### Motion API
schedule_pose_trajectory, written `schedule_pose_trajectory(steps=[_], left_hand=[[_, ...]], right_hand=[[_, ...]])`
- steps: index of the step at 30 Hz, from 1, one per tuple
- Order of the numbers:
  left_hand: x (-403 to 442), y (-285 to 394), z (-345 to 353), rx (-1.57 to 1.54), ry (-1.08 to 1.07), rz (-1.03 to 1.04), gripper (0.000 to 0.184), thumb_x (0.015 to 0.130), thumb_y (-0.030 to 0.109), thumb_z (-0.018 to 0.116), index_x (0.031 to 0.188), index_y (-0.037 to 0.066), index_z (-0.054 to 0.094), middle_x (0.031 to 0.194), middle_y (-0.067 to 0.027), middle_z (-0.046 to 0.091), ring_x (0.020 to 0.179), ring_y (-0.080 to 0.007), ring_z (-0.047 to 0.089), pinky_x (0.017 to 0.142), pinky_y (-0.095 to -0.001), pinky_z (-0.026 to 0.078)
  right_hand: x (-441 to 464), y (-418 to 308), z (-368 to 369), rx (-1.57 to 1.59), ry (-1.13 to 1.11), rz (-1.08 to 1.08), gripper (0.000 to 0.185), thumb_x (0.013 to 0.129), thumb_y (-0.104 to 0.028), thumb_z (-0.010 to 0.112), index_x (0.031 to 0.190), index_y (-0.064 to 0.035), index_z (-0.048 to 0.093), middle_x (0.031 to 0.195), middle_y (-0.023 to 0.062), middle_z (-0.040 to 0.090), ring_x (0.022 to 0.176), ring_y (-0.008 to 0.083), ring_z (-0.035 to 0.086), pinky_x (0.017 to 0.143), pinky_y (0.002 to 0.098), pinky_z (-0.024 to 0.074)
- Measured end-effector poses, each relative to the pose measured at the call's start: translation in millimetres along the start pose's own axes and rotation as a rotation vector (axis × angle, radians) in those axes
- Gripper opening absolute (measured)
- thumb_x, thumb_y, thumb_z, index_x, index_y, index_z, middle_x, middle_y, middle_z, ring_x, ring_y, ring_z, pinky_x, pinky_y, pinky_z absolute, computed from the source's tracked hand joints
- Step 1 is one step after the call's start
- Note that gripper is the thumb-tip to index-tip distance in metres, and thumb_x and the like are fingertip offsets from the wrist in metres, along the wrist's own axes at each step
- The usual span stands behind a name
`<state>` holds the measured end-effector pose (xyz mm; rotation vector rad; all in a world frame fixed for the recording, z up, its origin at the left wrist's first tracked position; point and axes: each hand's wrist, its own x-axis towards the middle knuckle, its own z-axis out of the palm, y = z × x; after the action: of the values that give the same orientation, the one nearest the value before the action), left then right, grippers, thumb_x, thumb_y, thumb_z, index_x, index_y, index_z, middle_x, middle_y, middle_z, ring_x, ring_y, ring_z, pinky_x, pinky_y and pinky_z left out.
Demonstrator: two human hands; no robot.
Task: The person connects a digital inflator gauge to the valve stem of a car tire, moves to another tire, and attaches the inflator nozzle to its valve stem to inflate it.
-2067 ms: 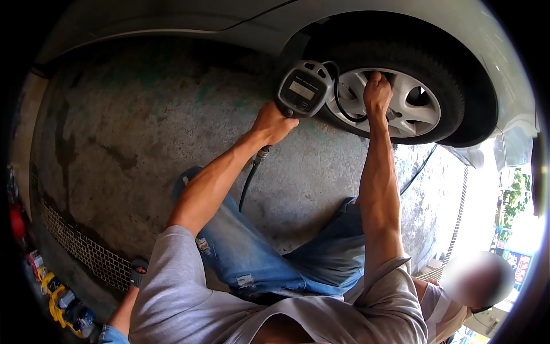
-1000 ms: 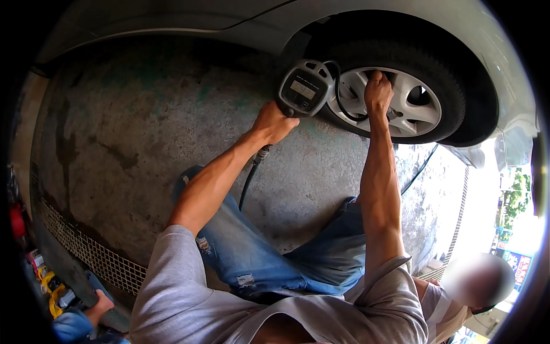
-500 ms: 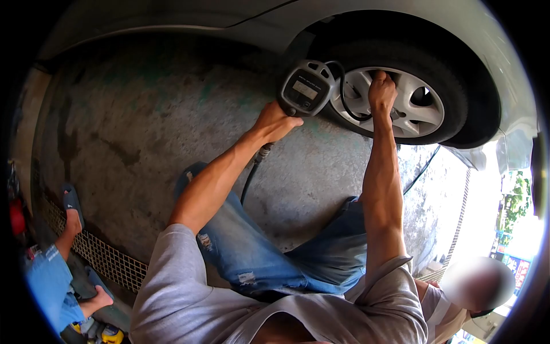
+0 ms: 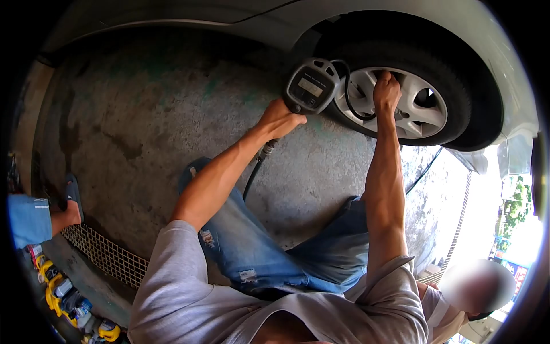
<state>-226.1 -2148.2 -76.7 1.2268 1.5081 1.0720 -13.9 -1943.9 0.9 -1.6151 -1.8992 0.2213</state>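
My left hand [image 4: 281,121] is wrapped round the handle of a digital tyre inflator [image 4: 311,86], its lit display facing up. A black air hose [image 4: 252,175] joins the handle's lower end through a metal fitting [image 4: 267,150]. From the inflator's head a thinner black hose [image 4: 348,86] loops across the wheel and passes behind my right wrist. My right hand [image 4: 387,92] is closed at the upper part of the silver wheel rim [image 4: 421,114]; its fingertips and whatever they grip are hidden. A black tyre [image 4: 458,112] surrounds the rim.
The car's silver body [image 4: 252,34] overhangs the concrete floor [image 4: 154,137]. A floor grating [image 4: 109,252] runs along the left. Another person's sandalled foot [image 4: 73,200] is beyond it, near several yellow tools [image 4: 54,292]. A second person [image 4: 441,312] is at lower right.
The person at the left has stepped further left, uncovering more of the yellow tools. My hands and the inflator appear slightly further right in view, both grips unchanged.
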Motion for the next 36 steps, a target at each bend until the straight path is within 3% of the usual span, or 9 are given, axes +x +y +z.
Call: schedule_pose_trajectory(steps=[12,15,20,36], left_hand=[[-1.5,-1.4,-0.4,-0.035,0.000,-0.011,0.029,0.073,0.017,0.069,0.098,0.002,0.068,0.098,-0.0163,0.072,0.096,-0.0308,0.067,0.086,-0.0415,0.051],[-0.9,-0.3,-1.1,-0.030,-0.014,-0.015,0.029,0.073,0.017,0.068,0.098,0.002,0.068,0.096,-0.0163,0.072,0.095,-0.0306,0.067,0.085,-0.0415,0.051],[-3.6,3.2,2.6,-0.037,0.028,0.023,0.029,0.072,0.017,0.067,0.097,0.002,0.067,0.094,-0.0163,0.071,0.093,-0.0307,0.067,0.084,-0.0417,0.051],[-3.0,0.9,0.2,-0.022,0.006,-0.006,0.035,0.073,0.017,0.068,0.105,0.003,0.068,0.103,-0.0170,0.072,0.099,-0.0311,0.067,0.089,-0.0415,0.052]], right_hand=[[2.4,5.5,2.8,0.009,-0.003,0.009,0.059,0.097,-0.042,0.031,0.111,0.0001,0.070,0.112,0.0352,0.064,0.115,0.0562,0.056,0.100,0.0545,0.0438],[2.6,5.5,4.6,-0.025,0.059,-0.049,0.052,0.099,-0.035,0.033,0.099,0.0005,0.071,0.102,0.0341,0.067,0.102,0.0559,0.060,0.094,0.0589,0.0468],[-0.3,2.8,2.4,-0.003,0.093,-0.029,0.052,0.098,-0.035,0.033,0.098,0.0011,0.071,0.102,0.0340,0.067,0.102,0.0562,0.060,0.094,0.0586,0.0466],[3.0,9.1,6.3,-0.018,0.095,-0.069,0.050,0.098,-0.032,0.033,0.095,0.0010,0.070,0.098,0.0347,0.067,0.099,0.0568,0.061,0.093,0.0594,0.0464]])
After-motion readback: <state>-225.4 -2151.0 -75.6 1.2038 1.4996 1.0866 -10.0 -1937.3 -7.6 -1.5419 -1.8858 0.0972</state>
